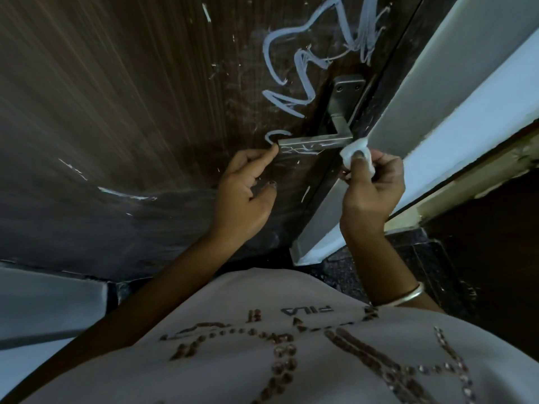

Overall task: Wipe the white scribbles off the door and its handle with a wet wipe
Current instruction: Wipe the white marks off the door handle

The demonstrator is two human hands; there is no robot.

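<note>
Steadying the lever seems to be the job of your left hand [248,185]. It is loosely curled and grips nothing, with the index fingertip set against the free end of the handle [318,140], likely so it won't swing under pressure. Thick white scribbles [303,61] cross the dark door [116,97] above, and thinner marks run along the handle itself. Your right hand [373,185] pinches the wadded wet wipe [353,150] against the handle's pivot end, well placed to rub leftward along the metal.
</note>
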